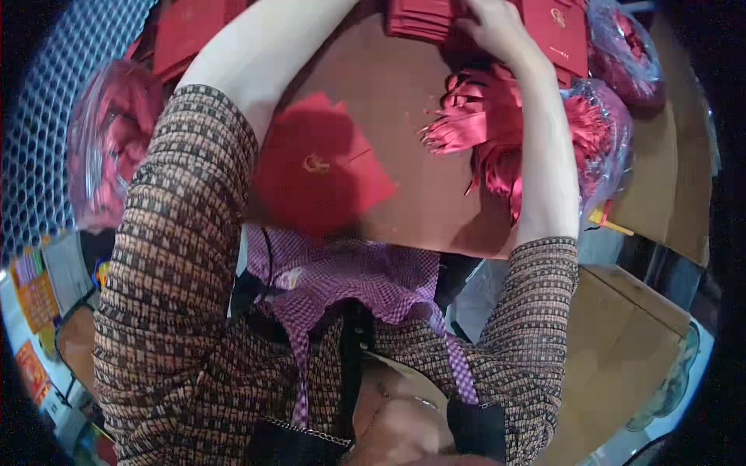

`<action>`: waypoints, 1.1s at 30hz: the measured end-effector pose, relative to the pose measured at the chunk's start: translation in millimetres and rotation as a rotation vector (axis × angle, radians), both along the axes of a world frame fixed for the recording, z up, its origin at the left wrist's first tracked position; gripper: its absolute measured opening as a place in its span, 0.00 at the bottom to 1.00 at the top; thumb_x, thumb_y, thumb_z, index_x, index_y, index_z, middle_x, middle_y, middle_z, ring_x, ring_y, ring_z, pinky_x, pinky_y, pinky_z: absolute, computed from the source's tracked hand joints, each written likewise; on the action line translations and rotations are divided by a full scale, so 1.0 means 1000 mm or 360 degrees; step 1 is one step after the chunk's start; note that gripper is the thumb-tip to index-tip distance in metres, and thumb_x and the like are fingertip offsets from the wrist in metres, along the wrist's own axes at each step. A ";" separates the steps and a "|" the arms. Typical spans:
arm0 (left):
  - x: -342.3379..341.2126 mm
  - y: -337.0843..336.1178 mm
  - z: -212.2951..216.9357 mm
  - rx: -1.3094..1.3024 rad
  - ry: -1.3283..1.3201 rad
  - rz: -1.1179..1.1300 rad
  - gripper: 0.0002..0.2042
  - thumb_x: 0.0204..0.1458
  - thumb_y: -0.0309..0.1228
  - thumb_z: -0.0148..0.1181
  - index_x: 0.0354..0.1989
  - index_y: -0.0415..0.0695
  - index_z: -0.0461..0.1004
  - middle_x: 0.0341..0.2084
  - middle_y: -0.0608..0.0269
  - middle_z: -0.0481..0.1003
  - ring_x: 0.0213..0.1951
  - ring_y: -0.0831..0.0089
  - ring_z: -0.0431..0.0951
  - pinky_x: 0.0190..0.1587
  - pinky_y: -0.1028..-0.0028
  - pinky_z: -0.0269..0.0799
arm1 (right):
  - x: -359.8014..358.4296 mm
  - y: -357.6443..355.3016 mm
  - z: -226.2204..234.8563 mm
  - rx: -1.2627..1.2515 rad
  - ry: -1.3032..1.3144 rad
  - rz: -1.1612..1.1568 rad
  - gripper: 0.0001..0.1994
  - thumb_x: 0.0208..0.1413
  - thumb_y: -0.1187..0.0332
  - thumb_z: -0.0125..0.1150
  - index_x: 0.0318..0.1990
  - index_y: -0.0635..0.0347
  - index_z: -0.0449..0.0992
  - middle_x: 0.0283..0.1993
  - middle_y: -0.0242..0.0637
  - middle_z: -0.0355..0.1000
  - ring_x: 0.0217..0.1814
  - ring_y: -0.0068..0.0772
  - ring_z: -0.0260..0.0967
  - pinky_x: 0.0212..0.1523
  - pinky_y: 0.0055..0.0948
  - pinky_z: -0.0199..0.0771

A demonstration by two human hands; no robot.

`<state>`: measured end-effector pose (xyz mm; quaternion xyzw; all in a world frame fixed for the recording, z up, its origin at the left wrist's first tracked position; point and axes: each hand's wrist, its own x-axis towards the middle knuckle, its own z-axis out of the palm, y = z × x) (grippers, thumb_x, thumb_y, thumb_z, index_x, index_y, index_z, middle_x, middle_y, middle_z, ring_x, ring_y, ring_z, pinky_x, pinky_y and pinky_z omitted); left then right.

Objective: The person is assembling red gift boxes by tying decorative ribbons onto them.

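Two patterned sleeves fill the lower frame, bare forearms reaching up over the brown cardboard surface. Centre frame, a red card with a gold emblem lies flat on it. Right of that, red ribbon tassels spill from a clear bag. Top edge now: right hand rests fingers-down on a stack of red cards, grip unclear. Left hand is out of view past the top edge

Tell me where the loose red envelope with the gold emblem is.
In the head view, the red envelope lies on the brown board, left of centre beside the left forearm.
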<state>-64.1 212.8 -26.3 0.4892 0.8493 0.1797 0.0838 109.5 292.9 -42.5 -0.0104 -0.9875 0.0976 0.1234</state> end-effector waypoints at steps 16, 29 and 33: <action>0.098 -0.277 -0.054 -0.0049 -0.0095 0.0140 0.21 0.48 0.46 0.61 0.36 0.36 0.77 0.33 0.42 0.76 0.38 0.52 0.77 0.42 0.62 0.72 | 0.123 -0.097 -0.047 -0.0051 0.0302 0.0112 0.10 0.47 0.69 0.62 0.39 0.56 0.77 0.38 0.38 0.75 0.45 0.42 0.71 0.47 0.36 0.68; 0.144 -0.292 -0.085 0.0421 0.0432 0.0259 0.17 0.42 0.38 0.66 0.39 0.41 0.77 0.33 0.51 0.74 0.40 0.52 0.73 0.44 0.59 0.68 | 0.139 -0.140 -0.077 0.0204 0.0318 -0.0204 0.09 0.45 0.70 0.63 0.36 0.53 0.76 0.41 0.31 0.72 0.49 0.37 0.66 0.50 0.37 0.61; 0.143 -0.295 -0.079 0.0546 0.0331 0.0283 0.16 0.42 0.35 0.67 0.38 0.39 0.76 0.31 0.53 0.75 0.37 0.56 0.75 0.42 0.62 0.69 | 0.138 -0.143 -0.073 0.0074 0.0466 -0.0170 0.08 0.44 0.70 0.63 0.34 0.55 0.75 0.38 0.32 0.73 0.46 0.39 0.68 0.49 0.38 0.63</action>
